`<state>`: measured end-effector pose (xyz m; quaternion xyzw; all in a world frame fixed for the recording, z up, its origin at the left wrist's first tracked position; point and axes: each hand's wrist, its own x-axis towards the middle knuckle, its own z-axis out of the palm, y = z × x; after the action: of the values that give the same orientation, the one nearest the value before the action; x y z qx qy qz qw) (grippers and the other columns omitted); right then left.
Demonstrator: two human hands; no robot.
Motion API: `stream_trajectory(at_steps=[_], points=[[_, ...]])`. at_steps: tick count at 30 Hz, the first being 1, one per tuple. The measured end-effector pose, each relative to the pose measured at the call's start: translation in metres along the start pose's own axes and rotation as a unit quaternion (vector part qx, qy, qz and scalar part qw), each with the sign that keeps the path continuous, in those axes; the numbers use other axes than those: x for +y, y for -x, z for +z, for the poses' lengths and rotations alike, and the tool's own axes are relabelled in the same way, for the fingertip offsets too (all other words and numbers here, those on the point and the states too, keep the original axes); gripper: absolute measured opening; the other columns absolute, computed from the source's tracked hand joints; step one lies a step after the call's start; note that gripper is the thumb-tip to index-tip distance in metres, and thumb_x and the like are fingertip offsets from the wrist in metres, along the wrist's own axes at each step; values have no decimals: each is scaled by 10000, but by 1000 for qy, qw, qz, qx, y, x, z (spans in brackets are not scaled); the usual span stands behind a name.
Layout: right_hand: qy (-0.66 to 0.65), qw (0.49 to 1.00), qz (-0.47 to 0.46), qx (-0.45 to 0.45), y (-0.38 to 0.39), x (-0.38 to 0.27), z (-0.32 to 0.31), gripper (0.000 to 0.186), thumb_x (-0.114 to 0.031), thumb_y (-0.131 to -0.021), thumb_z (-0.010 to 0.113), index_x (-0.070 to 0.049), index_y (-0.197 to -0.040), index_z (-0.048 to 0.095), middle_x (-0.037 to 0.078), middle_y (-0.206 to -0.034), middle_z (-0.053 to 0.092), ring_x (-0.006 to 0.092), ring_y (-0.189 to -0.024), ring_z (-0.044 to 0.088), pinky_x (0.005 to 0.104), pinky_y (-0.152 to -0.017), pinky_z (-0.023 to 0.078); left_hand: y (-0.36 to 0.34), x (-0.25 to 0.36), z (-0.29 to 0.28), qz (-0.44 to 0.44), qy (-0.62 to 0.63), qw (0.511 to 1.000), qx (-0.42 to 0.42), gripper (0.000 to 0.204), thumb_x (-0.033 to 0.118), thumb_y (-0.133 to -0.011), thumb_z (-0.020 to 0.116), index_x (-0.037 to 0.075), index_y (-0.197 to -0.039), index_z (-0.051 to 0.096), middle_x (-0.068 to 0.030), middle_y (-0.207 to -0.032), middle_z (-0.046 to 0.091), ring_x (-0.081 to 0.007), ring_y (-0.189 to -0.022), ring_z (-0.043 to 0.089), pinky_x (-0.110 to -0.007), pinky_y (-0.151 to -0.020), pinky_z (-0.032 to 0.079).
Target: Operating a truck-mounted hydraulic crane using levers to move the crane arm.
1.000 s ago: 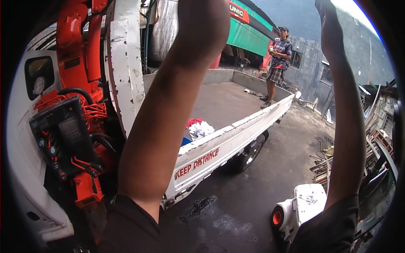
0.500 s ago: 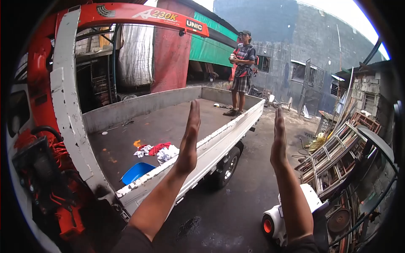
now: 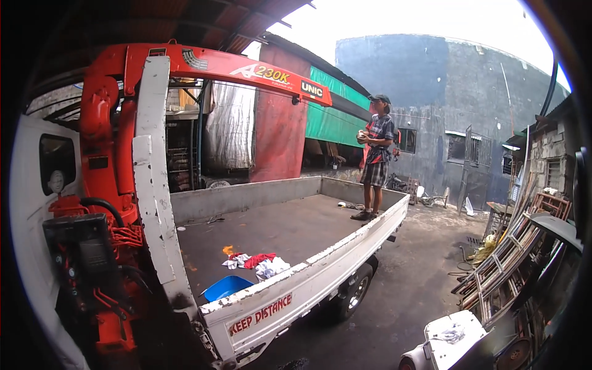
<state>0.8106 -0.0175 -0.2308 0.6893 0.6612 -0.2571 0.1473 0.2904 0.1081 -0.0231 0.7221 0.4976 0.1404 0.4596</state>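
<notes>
Neither hand is seen, so the state of the fingers cannot be told. A person (image 3: 376,163) is seen standing on the truck bed (image 3: 290,228), with rags (image 3: 256,264) lying near its side board (image 3: 320,277).

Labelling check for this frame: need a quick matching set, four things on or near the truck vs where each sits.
Things:
1. person
2. blue bowl
3. rags
4. red crane

Places:
A. near front corner of the truck bed, by the side board
B. standing at the far end of the bed
C. mounted behind the cab
D. mid-bed, just beyond the bowl

Pairs: 1-B, 2-A, 3-D, 4-C
</notes>
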Motion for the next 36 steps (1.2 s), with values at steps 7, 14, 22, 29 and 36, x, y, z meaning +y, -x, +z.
stream_trajectory(at_steps=[7, 14, 22, 29, 36], points=[[-36, 986, -96, 129, 51, -21, 106, 498, -358, -926, 566, -51, -1319, 587, 216, -1302, 602, 373, -1165, 593, 431, -1006, 468, 267, -221, 72, -181, 51, 981, 55, 304, 219, -948, 622, -1, -1153, 667, -160, -1082, 681, -232, -1000, 640, -352, -872, 517], [-139, 987, 62, 50, 90, -109, 180, 429, -312, -914, 569, -63, -1256, 638, 219, -1237, 639, 409, -1106, 616, 439, -972, 488, 296, -156, 65, -76, 71, 985, 136, 325, 255, -928, 657, 66, -1192, 674, -195, -1116, 702, -316, -1035, 669, -382, -929, 511], [-229, 941, -167, 186, 98, -363, -73, 421, -381, -911, 562, -81, -1192, 653, 184, -1113, 695, 372, -1064, 646, 449, -924, 521, 388, -160, 78, -68, 203, 950, 228, 243, 153, -989, 587, 31, -1192, 645, -68, -926, 677, -142, -804, 632, -290, -774, 538], [-189, 944, -210, -171, 68, -352, 53, 346, -290, -946, 562, -48, -1173, 661, 119, -1009, 729, 233, -913, 704, 366, -844, 555, 437, -186, 134, -119, 225, 945, 206, 312, 232, -983, 613, 81, -1255, 629, -57, -993, 696, -164, -809, 630, -325, -733, 522], [-271, 935, 53, -225, 57, -228, 102, 388, -337, -938, 583, -85, -1229, 634, 79, -909, 717, 235, -671, 660, 361, -593, 539, 406, -130, 55, -158, 314, 921, 171, 442, 297, -996, 587, 72, -1372, 537, -94, -1220, 666, -165, -1117, 624, -333, -988, 477]])
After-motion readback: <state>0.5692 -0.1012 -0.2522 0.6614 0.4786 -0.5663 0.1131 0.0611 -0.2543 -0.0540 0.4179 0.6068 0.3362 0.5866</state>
